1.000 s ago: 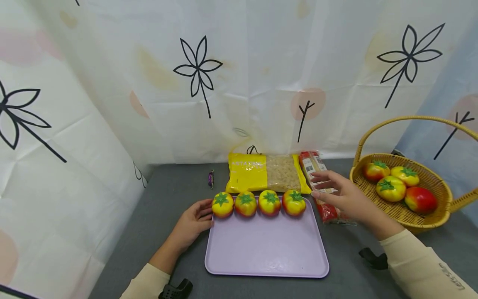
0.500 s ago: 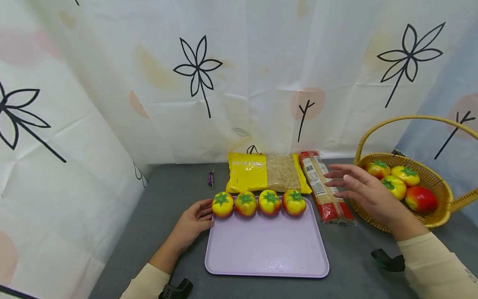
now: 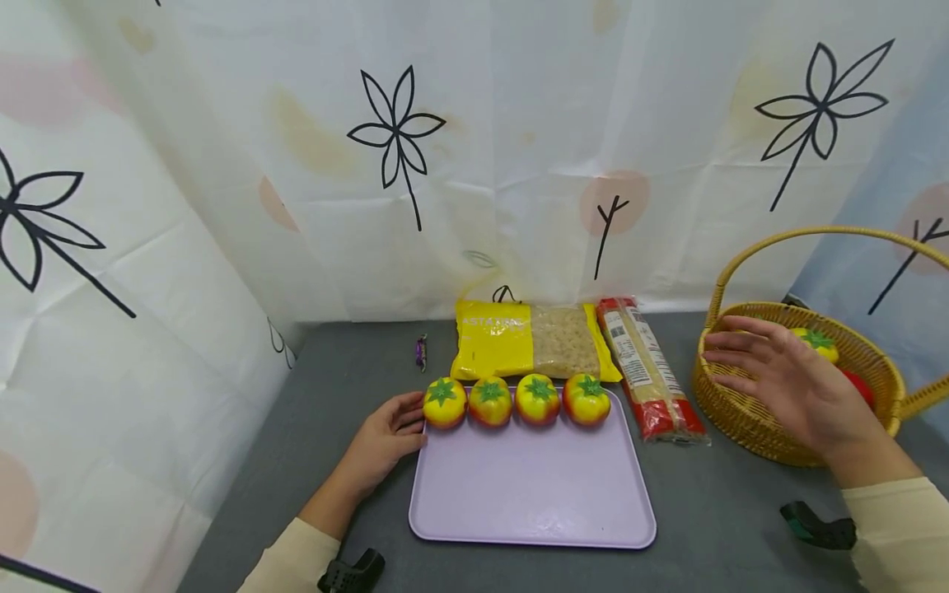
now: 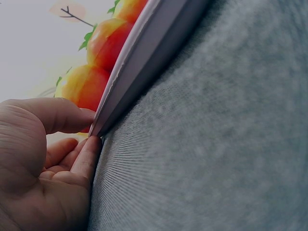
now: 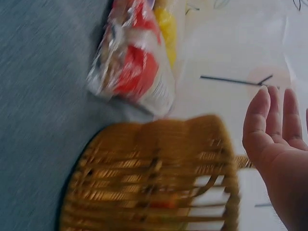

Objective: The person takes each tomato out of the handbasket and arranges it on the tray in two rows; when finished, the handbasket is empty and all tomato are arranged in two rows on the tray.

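Note:
My left hand (image 3: 388,436) is at the upper left corner of a lilac tray (image 3: 534,502). In the left wrist view, thumb and fingers pinch the tray's rim (image 4: 126,62). Several yellow-red, tomato-like fruits (image 3: 537,400) with green leafy tops stand in a row along the tray's far edge; the leftmost one (image 3: 445,403) is beside my left fingers. My right hand (image 3: 797,387), fingers spread and holding nothing, hovers over the near left side of a wicker basket (image 3: 749,428). Inside it more such fruits (image 3: 819,344) show, partly hidden behind the hand.
Behind the tray lies a yellow pasta bag (image 3: 493,338). A red-and-clear noodle packet (image 3: 645,371) lies between tray and basket. A small purple-wrapped candy (image 3: 421,352) is at the back left. The basket's tall handle (image 3: 830,231) arches up. A patterned curtain (image 3: 534,165) closes off the back.
My right hand has moved right, from over the noodle packet to over the basket, leaving the packet uncovered and hiding some basket fruits. The left hand stays at the tray corner.

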The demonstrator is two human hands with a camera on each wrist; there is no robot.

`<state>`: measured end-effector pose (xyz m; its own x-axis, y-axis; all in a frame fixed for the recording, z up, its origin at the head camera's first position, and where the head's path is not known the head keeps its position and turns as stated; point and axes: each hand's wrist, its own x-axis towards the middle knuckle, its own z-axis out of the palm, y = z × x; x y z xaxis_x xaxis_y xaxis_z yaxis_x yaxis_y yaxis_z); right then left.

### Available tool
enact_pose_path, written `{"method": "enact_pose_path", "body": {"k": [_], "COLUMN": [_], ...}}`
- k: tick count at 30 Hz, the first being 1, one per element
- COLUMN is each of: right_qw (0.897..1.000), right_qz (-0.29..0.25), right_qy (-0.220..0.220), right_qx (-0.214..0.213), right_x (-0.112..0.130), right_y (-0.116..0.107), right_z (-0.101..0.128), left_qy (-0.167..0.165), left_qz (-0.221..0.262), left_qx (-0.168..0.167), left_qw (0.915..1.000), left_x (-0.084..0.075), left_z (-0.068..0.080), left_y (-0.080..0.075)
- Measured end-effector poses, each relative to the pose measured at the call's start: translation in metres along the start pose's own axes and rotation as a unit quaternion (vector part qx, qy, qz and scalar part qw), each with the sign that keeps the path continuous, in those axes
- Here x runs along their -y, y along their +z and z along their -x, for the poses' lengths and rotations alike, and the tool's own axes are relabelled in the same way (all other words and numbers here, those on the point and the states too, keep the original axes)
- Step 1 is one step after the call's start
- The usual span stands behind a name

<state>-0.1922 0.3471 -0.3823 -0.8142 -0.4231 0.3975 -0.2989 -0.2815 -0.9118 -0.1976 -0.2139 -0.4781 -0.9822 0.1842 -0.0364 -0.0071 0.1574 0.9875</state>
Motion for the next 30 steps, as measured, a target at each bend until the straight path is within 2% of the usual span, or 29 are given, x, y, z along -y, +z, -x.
{"method": "enact_pose_path", "body": {"k": [8, 12, 15, 20, 28, 30], "right_qw": [0.999, 0.994, 0.983, 0.967, 0.936, 0.922], "right_qz": [0.004, 0.029, 0.061, 0.109, 0.203, 0.251], "right_qy": [-0.026, -0.02, 0.002, 0.015, 0.023, 0.04], "right_qx": [-0.042, -0.108, -0.171, -0.23, -0.287, -0.292], "right_x": [0.0, 0.001, 0.002, 0.004, -0.001, -0.004], "right_y": [-0.036, -0.049, -0.054, -0.058, -0.061, -0.062], "right_z": [0.022, 0.029, 0.033, 0.035, 0.037, 0.037], "left_qy": [-0.001, 0.0, 0.001, 0.001, -0.005, -0.006], "left_qz": [0.002, -0.003, -0.005, -0.003, 0.002, 0.003], "left_qx": [0.002, -0.004, -0.004, 0.001, 0.003, 0.003], "left_qw": [1.0, 1.0, 1.0, 1.0, 1.0, 1.0], "left_x": [-0.001, 0.0, 0.001, 0.001, -0.003, -0.004], "left_z": [0.0, 0.0, 0.0, 0.0, 0.001, 0.001], "left_y": [0.0, 0.001, 0.0, -0.001, -0.001, 0.0]}}
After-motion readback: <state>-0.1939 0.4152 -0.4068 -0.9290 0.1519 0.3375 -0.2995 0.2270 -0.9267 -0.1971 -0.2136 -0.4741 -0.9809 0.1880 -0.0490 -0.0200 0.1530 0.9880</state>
